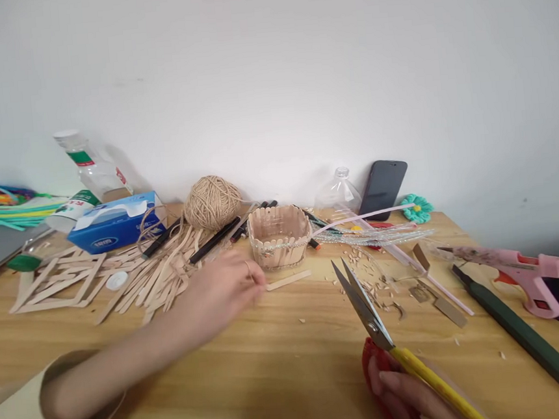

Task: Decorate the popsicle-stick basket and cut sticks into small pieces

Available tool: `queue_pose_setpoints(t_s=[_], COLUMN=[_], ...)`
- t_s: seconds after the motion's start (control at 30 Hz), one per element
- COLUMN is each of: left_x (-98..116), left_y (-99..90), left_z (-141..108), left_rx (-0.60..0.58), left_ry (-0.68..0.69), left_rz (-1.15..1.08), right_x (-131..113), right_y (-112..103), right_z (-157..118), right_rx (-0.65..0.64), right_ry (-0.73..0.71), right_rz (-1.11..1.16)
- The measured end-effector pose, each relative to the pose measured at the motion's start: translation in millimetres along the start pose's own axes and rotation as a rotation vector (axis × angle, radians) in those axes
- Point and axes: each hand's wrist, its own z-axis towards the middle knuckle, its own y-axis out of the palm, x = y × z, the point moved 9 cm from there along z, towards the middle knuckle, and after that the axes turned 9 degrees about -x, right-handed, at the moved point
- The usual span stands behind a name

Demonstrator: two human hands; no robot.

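Note:
My right hand (413, 393) grips a pair of scissors (372, 319) with one red and one yellow handle. The blades stand slightly apart and point up and away over the table. My left hand (232, 282), smeared by motion, is over the tabletop left of centre. Its fingertips are at the near end of a flat wooden craft stick (289, 279); whether they grip it I cannot tell. Just behind that stick stands a small basket (283, 251) walled with short wooden stick pieces, with silvery trim around it.
Left: loose craft sticks (153, 282), a blue tissue pack (117, 224), bottles and a twine ball (213, 202). Right: cut scraps (363, 274), a leaning phone (384, 189), a clear bottle top (339, 191), a pink glue gun (524, 269) and a dark green long tool (525, 338).

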Motion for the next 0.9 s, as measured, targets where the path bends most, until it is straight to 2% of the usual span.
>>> queue_pose_setpoints(t_s=[0.07,0.1,0.17,0.27,0.47,0.63,0.73,0.9], left_x=[5.9,11.8,22.4,28.1,24.8,27.8,37.5,56.4], left_y=[27.9,38.6,53.3,64.8,66.0,52.3,50.7,61.6], left_z=[-2.1,-1.0,4.6,14.4,20.4,25.6,34.1,54.1], left_rx=[-0.153,-0.186,-0.194,-0.174,-0.206,-0.155,-0.149,-0.154], left_ry=[-0.068,-0.057,-0.001,0.048,0.034,0.05,0.111,0.244], left_rz=[-0.246,-0.289,-0.261,-0.178,-0.152,-0.102,-0.094,-0.072], right_x=[-3.6,-4.1,-4.8,-8.3,-11.3,-8.3,-8.1,-8.0], right_y=[0.8,3.0,6.5,6.0,-1.3,-2.9,-5.3,-4.9], right_z=[-1.9,-2.3,-3.1,-6.1,-12.9,-13.5,-14.3,-14.3], right_rx=[0.041,0.037,0.031,0.055,0.094,0.097,0.132,0.141], right_ry=[-0.033,-0.038,-0.048,-0.092,-0.121,-0.109,-0.123,-0.127], right_rz=[0.02,0.032,0.057,0.091,0.063,0.072,0.086,0.057])
